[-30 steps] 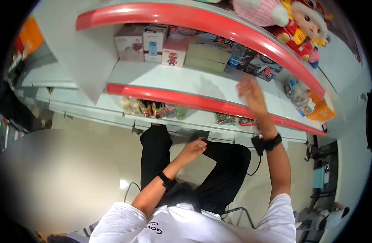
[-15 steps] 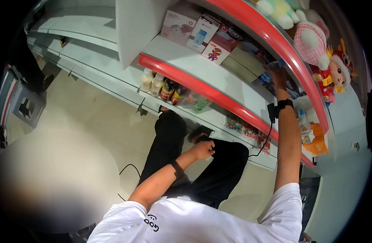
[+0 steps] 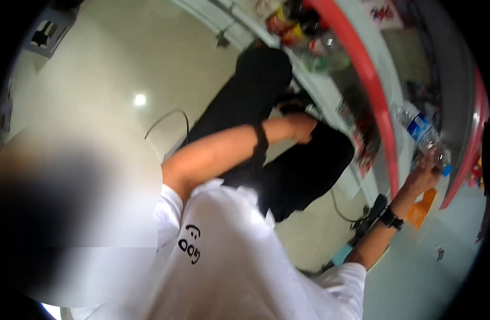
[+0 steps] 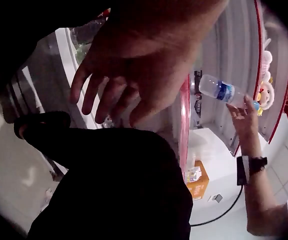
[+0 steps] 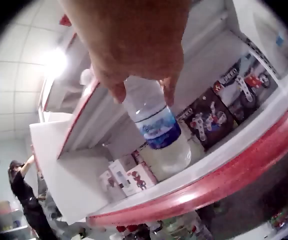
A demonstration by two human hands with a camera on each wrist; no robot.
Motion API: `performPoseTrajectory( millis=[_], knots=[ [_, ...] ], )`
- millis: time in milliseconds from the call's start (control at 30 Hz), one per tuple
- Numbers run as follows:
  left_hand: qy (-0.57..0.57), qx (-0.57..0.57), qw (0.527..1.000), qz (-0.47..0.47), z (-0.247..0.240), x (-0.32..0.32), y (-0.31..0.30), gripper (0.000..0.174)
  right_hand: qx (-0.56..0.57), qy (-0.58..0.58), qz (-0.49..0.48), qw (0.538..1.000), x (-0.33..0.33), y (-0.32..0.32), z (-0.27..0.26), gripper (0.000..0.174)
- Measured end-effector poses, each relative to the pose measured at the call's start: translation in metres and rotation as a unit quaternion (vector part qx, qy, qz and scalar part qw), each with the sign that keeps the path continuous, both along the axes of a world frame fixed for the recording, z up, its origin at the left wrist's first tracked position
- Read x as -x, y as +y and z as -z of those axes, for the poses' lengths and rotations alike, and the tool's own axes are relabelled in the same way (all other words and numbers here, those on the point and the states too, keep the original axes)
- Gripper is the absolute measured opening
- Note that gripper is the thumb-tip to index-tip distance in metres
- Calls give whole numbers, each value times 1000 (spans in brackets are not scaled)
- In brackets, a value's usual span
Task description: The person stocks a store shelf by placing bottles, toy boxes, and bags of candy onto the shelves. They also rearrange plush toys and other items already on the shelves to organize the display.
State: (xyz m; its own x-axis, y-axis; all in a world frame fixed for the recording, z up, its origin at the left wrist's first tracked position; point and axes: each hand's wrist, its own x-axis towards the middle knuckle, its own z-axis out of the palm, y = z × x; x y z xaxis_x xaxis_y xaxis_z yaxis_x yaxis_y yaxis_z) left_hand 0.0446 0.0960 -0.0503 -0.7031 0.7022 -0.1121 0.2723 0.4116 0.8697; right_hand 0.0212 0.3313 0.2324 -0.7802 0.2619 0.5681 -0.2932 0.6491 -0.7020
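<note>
Head view, 3 o'clock | right hand grips bottle near cap; left hand loose, empty | steer base clear of red edge

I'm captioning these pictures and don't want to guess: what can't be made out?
Wording on the held bottle: blurred, right wrist view.
Its cap: behind the right hand, right wrist view only.
Labels on lower-shelf bottles: blurred, head view.
Printing on packets: blurred, head view.
Anything behind the blurred patch: head view.
</note>
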Motion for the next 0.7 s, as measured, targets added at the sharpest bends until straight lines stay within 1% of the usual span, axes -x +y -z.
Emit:
performPoseTrajectory(
  millis=[33, 67, 100, 133, 167, 233, 267, 300, 333, 367, 433, 467, 500, 567, 600, 667, 700],
  knots=[
    [3, -47, 999, -27, -6, -1, -8, 33, 41, -54, -36, 997, -15, -10, -5, 46],
    [12, -48, 999, -10, 14, 4, 1, 31, 42, -101, -72, 991, -28, -32, -8, 44],
    [18, 15, 1000, -12, 0, 5, -4, 34, 45, -147, -109, 982, -41, -49, -3, 43],
    [25, 13, 1000, -6, 3, 8, -5, 38, 40, -188, -109, 975, -51, -53, 10, 41],
    [11, 21, 1000, 11, 9, 12, 0, 39, 34, -226, -112, 967, -55, -53, 23, 39],
    [26, -4, 999, -23, 10, 7, -2, 42, -20, -348, -72, 935, -51, -45, 65, 40],
    [22, -2, 1000, -14, 9, 3, -3, 42, 21, -316, -128, 940, -53, -58, 87, 40],
    [1, 29, 999, -24, 10, 3, -5, 45, 61, -278, -183, 941, -52, -70, 110, 40],
    [-19, 62, 997, -34, 9, 5, -8, 49, 73, -304, -176, 933, -42, -70, 130, 40],
    [-17, 67, 997, -26, 5, 5, -14, 49, 85, -329, -168, 925, -29, -69, 149, 39],
    [-21, 114, 993, -23, 0, 3, -24, 55, 25, -303, -154, 940, -5, -56, 189, 39],
    [-5, 110, 994, -18, 11, 6, -23, 56, 18, -281, -162, 946, 11, -46, 212, 44],
    [0, 111, 994, -5, 6, 6, -29, 56, 8, -258, -171, 951, 28, -36, 230, 50],
    [-14, 43, 999, -6, -17, -1, -44, 53, -46, -206, -141, 967, 52, -28, 250, 49],
    [-13, 44, 999, 3, -14, -1, -46, 53, -43, -206, -132, 969, 63, -28, 258, 49],
    [-5, 65, 998, 19, -9, -1, -47, 50, 17, -118, -122, 985, 78, -24, 267, 21],
    [-2, 68, 997, 33, -11, 0, -47, 50, 18, -110, -103, 988, 87, -21, 268, 21]
  ],
)
